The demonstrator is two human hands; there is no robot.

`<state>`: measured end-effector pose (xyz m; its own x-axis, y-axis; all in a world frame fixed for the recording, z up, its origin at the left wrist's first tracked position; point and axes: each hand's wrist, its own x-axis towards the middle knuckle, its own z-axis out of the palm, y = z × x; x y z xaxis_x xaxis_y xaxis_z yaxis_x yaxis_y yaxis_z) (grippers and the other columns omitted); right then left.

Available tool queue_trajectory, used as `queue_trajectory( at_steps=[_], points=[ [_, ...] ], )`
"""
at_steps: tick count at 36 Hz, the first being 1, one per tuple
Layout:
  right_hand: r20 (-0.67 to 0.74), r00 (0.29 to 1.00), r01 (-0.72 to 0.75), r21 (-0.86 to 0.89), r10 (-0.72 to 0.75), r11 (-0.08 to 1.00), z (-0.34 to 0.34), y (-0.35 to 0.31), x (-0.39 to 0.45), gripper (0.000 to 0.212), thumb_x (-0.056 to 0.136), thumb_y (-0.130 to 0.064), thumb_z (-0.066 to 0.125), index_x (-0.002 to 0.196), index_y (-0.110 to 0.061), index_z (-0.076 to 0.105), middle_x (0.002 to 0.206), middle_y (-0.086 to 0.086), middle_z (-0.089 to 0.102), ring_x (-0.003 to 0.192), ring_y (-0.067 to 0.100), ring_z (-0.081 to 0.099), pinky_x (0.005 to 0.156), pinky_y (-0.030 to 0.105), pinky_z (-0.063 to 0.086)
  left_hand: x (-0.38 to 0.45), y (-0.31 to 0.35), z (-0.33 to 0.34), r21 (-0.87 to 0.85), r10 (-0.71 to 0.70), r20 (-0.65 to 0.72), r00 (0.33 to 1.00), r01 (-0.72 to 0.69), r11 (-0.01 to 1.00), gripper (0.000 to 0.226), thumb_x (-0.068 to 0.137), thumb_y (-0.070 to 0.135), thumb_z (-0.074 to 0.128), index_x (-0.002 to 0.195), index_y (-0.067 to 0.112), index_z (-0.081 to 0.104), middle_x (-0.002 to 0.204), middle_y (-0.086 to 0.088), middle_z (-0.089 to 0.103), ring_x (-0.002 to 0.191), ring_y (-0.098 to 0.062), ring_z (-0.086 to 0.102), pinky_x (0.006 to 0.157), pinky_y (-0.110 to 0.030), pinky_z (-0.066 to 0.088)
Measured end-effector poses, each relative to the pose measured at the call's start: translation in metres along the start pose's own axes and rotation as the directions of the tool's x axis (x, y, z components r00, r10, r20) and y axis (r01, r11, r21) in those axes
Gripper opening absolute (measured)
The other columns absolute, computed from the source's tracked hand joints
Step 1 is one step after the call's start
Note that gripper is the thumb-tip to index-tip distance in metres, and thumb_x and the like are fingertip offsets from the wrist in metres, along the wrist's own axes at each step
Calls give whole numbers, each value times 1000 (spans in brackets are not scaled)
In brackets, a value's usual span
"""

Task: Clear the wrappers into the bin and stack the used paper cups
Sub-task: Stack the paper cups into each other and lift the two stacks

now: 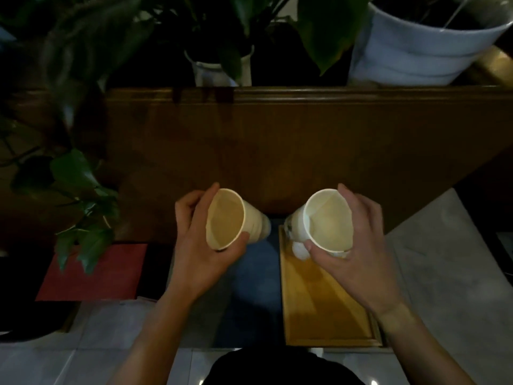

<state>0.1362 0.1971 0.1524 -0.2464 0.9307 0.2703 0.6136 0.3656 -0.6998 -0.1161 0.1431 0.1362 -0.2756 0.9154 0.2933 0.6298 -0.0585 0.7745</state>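
Paper: I see two used cups, both lifted in front of the wooden cabinet (305,140), mouths tipped toward the camera.
Left cup (230,220): held in the left hand (200,245). The thumb lies along the lower rim and the fingers curl round the far side of the wall. The base points right, toward the other cup.
Right cup (327,220): held in the right hand (361,245). The thumb presses the near rim and the fingers wrap the right side of the wall. The base points left.
Gap: the two bases are near each other but apart; neither cup is inside the other.
Reason for hold: I judge the side grips leave both mouths free, so that one cup can be turned and dropped into the other.
Contents: both interiors look empty.
Below: a wooden tray (327,301) lies under the right cup. A small white lump (301,250) shows just beside the right thumb; I cannot tell whether it is a wrapper.
Surroundings: a red sheet (97,273) lies left on the floor, plant leaves (80,190) hang over it, and a white pot (416,51) stands top right.
Bin: not in view.
Progress: I judge stacking is about to start.
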Motion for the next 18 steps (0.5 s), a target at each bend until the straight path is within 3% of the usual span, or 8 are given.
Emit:
queue_trajectory(
  at_steps=[3,8,12,18],
  points=[
    [-36,999,-14,31,16,999,-21,10,1,97,64,-67,69,145,-37,26,124,-28,20,116,-3,29,80,12,30,3,20,13,-18,46,-10,999,-46,999,89,68,57,65,145,25,35,130,13,22,121,14,30,93,-12,35],
    [-75,995,-58,40,61,998,-46,31,2,97,60,-66,65,145,-40,24,132,-19,24,115,-2,29,81,13,30,8,45,39,-62,71,20,997,-70,996,85,69,58,64,142,33,30,127,17,22,121,12,31,92,-2,36],
    [-90,993,-76,11,76,997,-58,50,3,97,61,-69,64,144,-43,22,135,-16,25,113,-3,28,78,13,29,9,56,61,-90,52,69,996,-46,995,85,68,62,63,142,38,28,130,15,22,122,8,33,89,-14,41],
    [-61,990,-127,22,128,992,-62,77,4,97,61,-72,61,144,-42,23,134,-17,24,113,0,28,80,18,34,9,58,90,-49,35,101,994,-30,998,86,68,61,62,142,38,28,130,16,21,119,19,28,88,-15,41]
  ],
)
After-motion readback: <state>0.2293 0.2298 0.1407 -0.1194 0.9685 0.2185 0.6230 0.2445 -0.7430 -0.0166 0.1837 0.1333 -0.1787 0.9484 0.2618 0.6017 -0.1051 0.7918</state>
